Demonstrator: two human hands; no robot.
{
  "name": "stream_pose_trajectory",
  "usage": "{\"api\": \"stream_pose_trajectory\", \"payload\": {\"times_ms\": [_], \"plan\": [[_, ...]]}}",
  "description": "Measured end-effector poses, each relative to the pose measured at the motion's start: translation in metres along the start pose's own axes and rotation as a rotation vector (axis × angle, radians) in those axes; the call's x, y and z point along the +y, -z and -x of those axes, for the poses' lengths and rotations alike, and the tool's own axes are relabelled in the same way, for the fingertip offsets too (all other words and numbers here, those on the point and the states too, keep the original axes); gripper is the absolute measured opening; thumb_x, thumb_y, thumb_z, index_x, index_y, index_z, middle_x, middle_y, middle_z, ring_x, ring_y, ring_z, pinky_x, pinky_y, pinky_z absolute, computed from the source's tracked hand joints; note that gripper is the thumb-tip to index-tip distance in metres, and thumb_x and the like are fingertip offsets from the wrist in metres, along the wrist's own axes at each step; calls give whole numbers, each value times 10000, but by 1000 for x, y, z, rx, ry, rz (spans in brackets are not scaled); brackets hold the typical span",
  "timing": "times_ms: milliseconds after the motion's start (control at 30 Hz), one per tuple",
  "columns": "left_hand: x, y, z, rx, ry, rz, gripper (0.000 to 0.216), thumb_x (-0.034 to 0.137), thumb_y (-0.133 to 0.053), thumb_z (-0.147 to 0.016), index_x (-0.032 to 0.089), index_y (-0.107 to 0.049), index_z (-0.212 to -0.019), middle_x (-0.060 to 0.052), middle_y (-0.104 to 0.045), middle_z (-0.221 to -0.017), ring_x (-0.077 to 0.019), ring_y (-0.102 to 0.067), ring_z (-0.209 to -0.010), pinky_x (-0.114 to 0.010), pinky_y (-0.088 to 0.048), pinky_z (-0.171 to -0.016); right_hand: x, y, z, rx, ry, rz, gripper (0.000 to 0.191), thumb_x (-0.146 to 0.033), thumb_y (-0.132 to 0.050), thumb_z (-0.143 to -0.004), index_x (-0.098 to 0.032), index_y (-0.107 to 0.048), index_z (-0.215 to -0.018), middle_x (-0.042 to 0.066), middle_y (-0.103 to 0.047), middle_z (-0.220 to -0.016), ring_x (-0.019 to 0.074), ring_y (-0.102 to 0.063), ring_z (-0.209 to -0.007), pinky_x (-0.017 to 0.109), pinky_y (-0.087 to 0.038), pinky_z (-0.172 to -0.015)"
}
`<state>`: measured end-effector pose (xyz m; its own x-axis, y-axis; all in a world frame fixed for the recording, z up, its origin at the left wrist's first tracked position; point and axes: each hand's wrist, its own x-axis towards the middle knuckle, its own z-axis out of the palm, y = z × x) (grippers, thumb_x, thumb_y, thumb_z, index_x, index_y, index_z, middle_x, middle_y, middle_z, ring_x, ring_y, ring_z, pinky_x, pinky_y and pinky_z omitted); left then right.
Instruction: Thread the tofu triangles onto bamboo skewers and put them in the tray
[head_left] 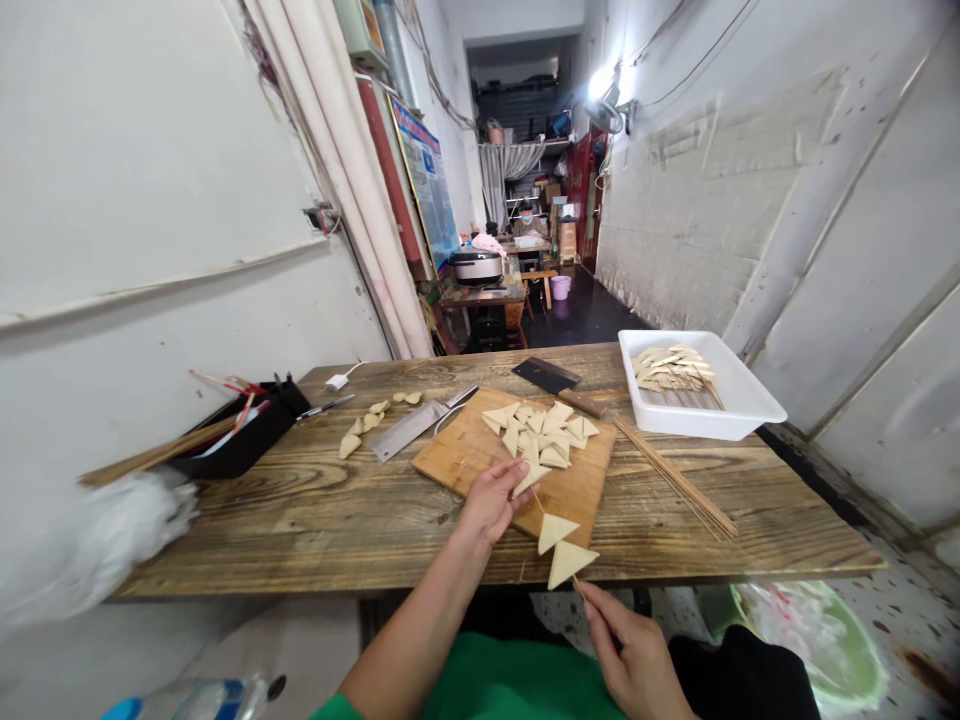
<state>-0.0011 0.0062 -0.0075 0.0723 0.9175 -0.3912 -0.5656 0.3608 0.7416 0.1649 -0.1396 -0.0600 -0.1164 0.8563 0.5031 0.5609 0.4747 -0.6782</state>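
The right hand (634,645) pinches a skewer (577,583) bearing two triangles (571,564) at the table's (315,540) front edge; the left hand (491,500) grips another triangle (532,480) near its tip. A white tub (705,424) holds filled skewers (675,368).

The tip of the skewer (578,588) is hidden at the pale triangle (531,479) held by the left hand (491,503). The right hand (634,645) and the bottle (202,700) are cropped by the bottom edge. The poster's (429,180) lettering cannot be read.
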Motion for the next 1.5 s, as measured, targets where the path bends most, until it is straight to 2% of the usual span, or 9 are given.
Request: {"api": "stream_pose_trajectory", "payload": {"times_ms": [233,833,1033,1300,1400,1500], "plan": [[-3,-7,3,32,28,19,69,38,-586,-743,72,-616,-795,-72,-649,-799,-120,-615,-697,-283,-559,-669,4,-4,1,39,81,42,273,-176,-415,-888,-121,-568,-1108,110,-717,-886,149,-699,-753,174,-542,-695],[-14,-12,10,-44,104,15,62,68,-576,-762,69,-602,-819,-72,-648,-797,-125,-619,-676,-301,-551,-693,7,-7,2,96,122,115,269,-180,-383,-907,-128,-535,-1122,117,-711,-924,149,-696,-779,181,-548,-690],[-12,-17,15,-58,139,-26,65,86,-588,-759,75,-600,-822,-81,-657,-795,-124,-630,-665,-239,-537,-651,6,-8,2,109,125,133,269,-176,-379,-906,-117,-542,-1112,118,-713,-908,151,-699,-759,187,-550,-685],[-21,-17,16,-93,147,-32,147,116,-657,-698,78,-591,-823,-75,-660,-758,-131,-623,-619,-220,-513,-561,6,-8,-1,108,103,135,274,-186,-373,-910,-121,-545,-1113,112,-716,-895,155,-701,-724,193,-555,-659],[-24,-17,16,-105,148,-25,177,135,-675,-683,85,-591,-831,-76,-661,-777,-134,-623,-646,-238,-515,-602,8,-8,-2,118,78,118,274,-191,-388,-907,-122,-546,-1120,114,-712,-916,157,-699,-758,193,-553,-672],[-22,-16,13,-166,105,-34,245,224,-663,-713,98,-594,-911,-102,-661,-883,-143,-629,-742,-257,-509,-692,10,-8,-4,123,36,96,272,-196,-400,-905,-129,-558,-1115,108,-709,-941,155,-691,-812,196,-547,-713]]}}
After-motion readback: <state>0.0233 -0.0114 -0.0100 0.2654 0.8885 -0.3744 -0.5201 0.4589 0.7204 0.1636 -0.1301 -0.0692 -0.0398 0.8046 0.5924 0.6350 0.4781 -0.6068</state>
